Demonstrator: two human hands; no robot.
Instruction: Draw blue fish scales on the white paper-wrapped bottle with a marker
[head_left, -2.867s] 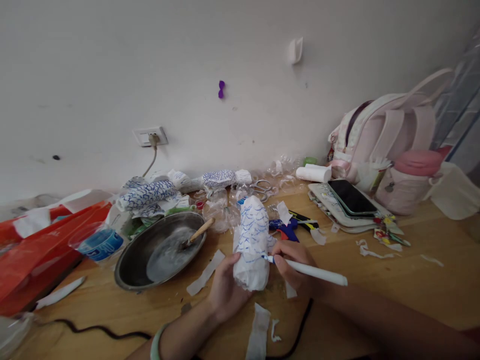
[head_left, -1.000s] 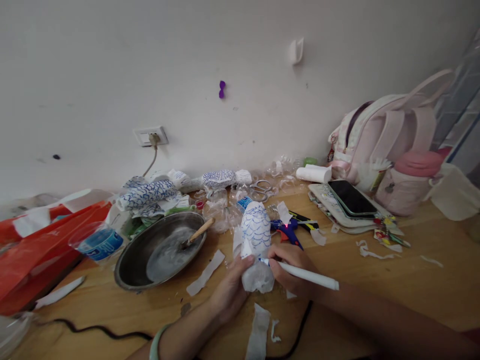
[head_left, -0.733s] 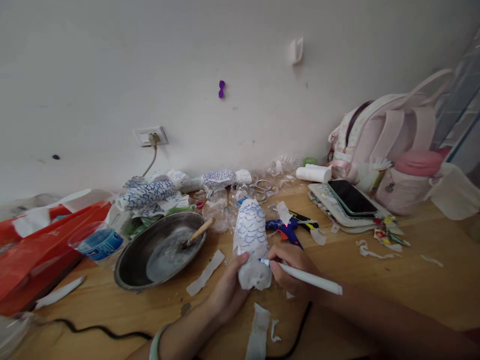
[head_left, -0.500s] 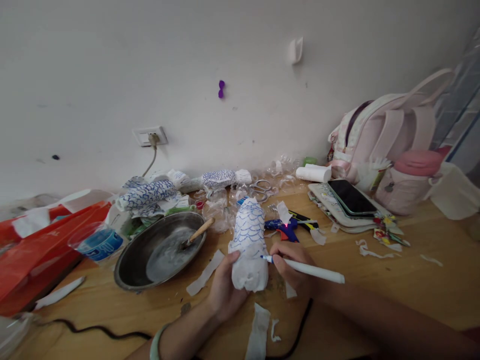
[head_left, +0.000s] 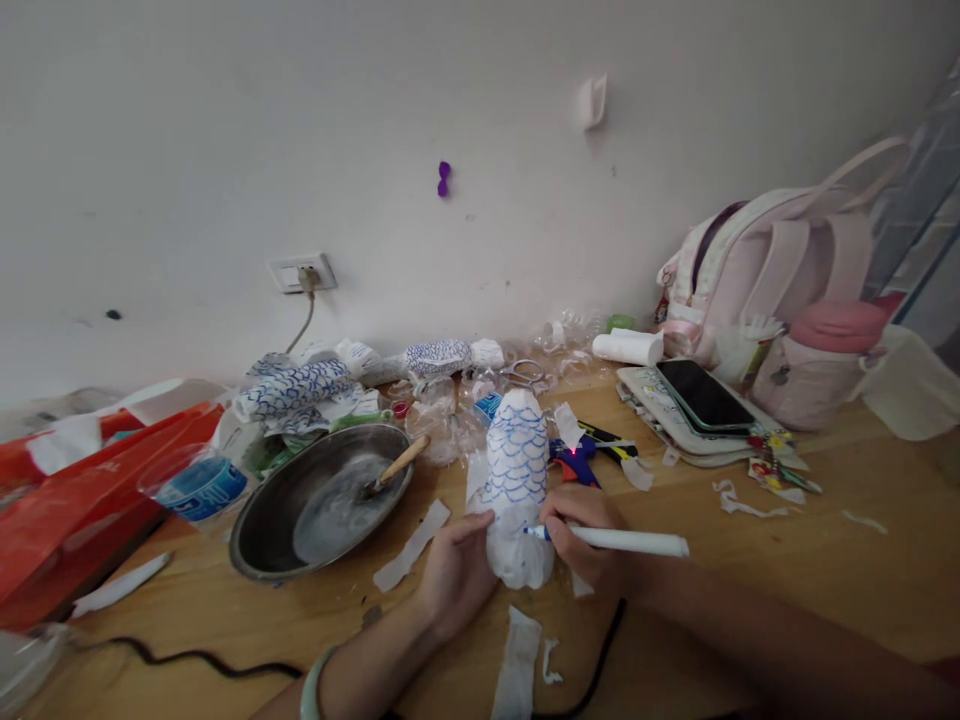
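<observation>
A white paper-covered bottle (head_left: 517, 460) with blue scale-like arcs on its upper part stands tilted away from me in the middle. My left hand (head_left: 459, 570) grips its lower left side, the thumb on the front and the other fingers hidden behind it. In my right hand (head_left: 585, 535) is a white marker (head_left: 634, 541), pinched near its blue tip. That tip touches or nearly touches the plain white lower part. Just behind my right hand lies a blue glue gun (head_left: 576, 462) with a small red light, a white scrap on top.
To the left sits a metal bowl (head_left: 251, 540) of whitish liquid with a wooden-handled brush (head_left: 403, 460). Two scale-patterned paper pieces (head_left: 296, 388) lie near the wall. A phone (head_left: 703, 395), pink cup (head_left: 799, 375) and backpack (head_left: 795, 250) stand right. Paper strips (head_left: 516, 660) lie in front.
The bottle has shifted right and turned in my left hand, so its scales face me differently. The marker tip now sits on the bottle's front rather than at its right edge.
</observation>
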